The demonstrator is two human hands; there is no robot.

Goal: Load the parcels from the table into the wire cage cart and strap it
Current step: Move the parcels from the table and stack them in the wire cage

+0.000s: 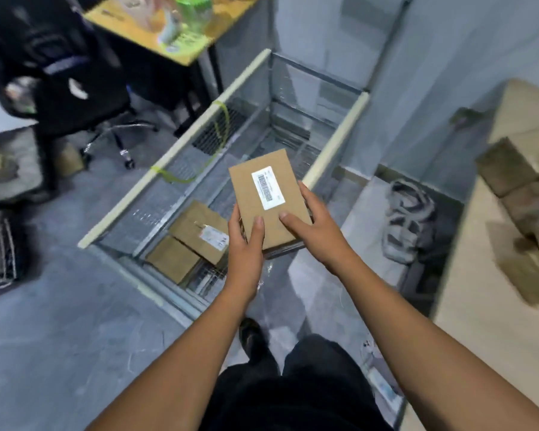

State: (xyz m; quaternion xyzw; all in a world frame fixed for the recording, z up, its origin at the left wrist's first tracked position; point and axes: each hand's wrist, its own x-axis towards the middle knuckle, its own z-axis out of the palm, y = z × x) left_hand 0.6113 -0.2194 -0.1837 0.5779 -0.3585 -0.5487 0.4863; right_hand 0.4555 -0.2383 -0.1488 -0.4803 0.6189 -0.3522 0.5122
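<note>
1. A black office chair (75, 98) stands at the far left, with a yellow-topped desk (181, 51) behind it
2. The wire cage cart (175, 157) stands open-topped in the middle of the floor; a yellow-green strap (221, 135) hangs in a loop from its left top rail
3. Two brown parcels lie on the cart's floor at its near left corner: a labelled parcel (199, 231) overlaps the edge of a plain parcel (173, 258)
4. The left hand (246, 244) grips the near left corner of the held parcel (268, 194), thumb on top and fingers curled under
5. That held parcel, a flat brown box with a white barcode label (267, 188) facing up, is in the air above the near end of the cart, clear of the two below
6. The right hand (311, 225) grips its right edge, thumb on top and fingers wrapped round the side
7. A grey bundle (408, 222), too blurred to identify, lies on the floor between cart and table
8. The pale table (479, 321) at the far right bears several more brown boxes (504, 169), all blurred
</note>
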